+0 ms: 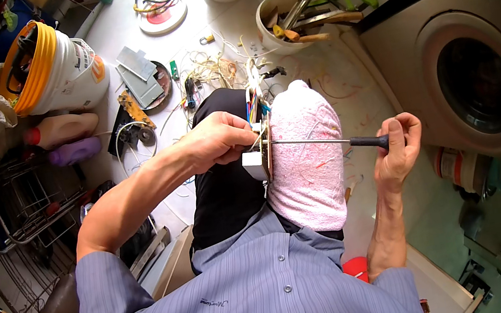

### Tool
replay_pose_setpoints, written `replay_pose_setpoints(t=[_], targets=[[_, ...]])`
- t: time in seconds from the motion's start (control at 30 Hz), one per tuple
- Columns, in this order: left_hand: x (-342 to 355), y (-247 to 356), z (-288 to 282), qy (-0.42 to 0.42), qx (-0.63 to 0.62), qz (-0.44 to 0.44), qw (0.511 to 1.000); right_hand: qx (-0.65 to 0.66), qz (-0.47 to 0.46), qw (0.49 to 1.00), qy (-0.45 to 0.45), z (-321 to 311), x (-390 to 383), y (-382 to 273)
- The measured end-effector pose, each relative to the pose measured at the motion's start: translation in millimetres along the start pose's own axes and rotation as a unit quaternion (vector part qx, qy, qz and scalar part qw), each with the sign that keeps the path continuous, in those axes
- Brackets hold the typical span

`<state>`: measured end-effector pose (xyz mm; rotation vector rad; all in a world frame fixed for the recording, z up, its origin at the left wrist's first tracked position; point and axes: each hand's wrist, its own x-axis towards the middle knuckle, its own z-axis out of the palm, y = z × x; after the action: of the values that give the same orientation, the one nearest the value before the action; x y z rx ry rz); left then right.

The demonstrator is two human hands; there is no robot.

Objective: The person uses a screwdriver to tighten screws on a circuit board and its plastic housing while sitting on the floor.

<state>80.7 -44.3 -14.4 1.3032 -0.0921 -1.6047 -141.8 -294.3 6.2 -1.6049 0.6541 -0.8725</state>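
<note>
Between my knees stands a circuit board (pixel 268 153) with a white block (pixel 254 165) and a bundle of coloured wires (pixel 252 100) at its top. My left hand (pixel 227 137) is closed, pinching the board's near-left side by the wires. My right hand (pixel 397 142) holds the black handle of a long screwdriver (pixel 314 140), whose shaft runs leftward across my right leg to the board; its exact tip is hidden. A pink towel (pixel 310 193) covers that leg; my left leg (pixel 224 207) is in black trousers.
Loose cables (pixel 216 72), metal plates (pixel 142 82) and a cable reel (pixel 163 18) lie on the floor ahead. Buckets (pixel 60 69) stand left and ahead, one holding tools (pixel 307 18). Wire racks (pixel 20 208) and bottles (pixel 70 129) are at left. A washing machine (pixel 400 58) is at right.
</note>
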Motion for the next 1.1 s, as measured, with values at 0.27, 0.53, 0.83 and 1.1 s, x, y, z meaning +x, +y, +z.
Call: replay_pose_setpoints(t=[0.27, 0.53, 0.83, 1.1], targets=[[5.3, -5.0, -5.9, -0.006, -0.001, 0.000, 1.000, -0.082, 0.128, 0.980, -0.129, -34.0, 9.7, 9.0], [3.7, -2.7, -3.6, -0.004, -0.001, 0.006, 1.000, 0.028, 0.162, 0.972, -0.168, -33.2, 6.6, 3.7], [4.2, -5.8, 0.1, 0.018, -0.001, 0.016, 1.000, 0.080, 0.099, 0.984, -0.128, -9.0, -0.9, -11.7], [5.6, -5.3, 2.3, 0.034, 0.016, 0.020, 0.999, 0.110, 0.128, 0.967, -0.193, -26.4, -1.0, -0.7]])
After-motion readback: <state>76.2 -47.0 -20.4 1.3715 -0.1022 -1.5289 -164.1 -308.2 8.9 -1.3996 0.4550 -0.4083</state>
